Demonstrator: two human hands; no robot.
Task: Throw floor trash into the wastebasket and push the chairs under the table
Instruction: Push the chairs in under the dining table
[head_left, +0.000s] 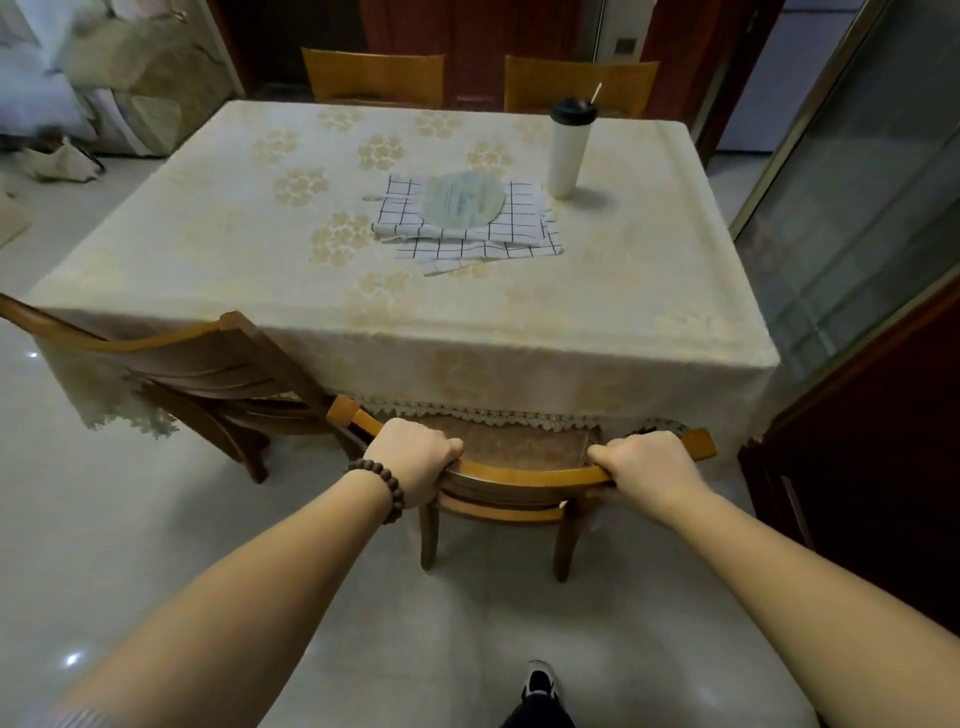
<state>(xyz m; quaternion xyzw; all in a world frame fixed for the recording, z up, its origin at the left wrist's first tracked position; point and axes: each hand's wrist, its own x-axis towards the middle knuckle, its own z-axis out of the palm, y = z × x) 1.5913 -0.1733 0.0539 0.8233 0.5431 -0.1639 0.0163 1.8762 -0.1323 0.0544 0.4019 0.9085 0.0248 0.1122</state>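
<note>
A wooden chair (524, 475) stands right in front of me at the near edge of the table (467, 322), its seat partly under the cream tablecloth. My left hand (413, 457) grips the left end of the chair's top rail; a bead bracelet sits on that wrist. My right hand (649, 470) grips the right end of the same rail. A second wooden chair (208, 374) stands tilted at the table's near left corner, its seat half under the cloth. No wastebasket or floor trash shows near me.
Two more chairs (374, 78) (579, 85) stand at the far side. On the table lie a checked cloth (467, 239) with a round plate and a white tumbler (569, 148). A dark cabinet (872, 467) is close on the right, bags (62, 161) at far left.
</note>
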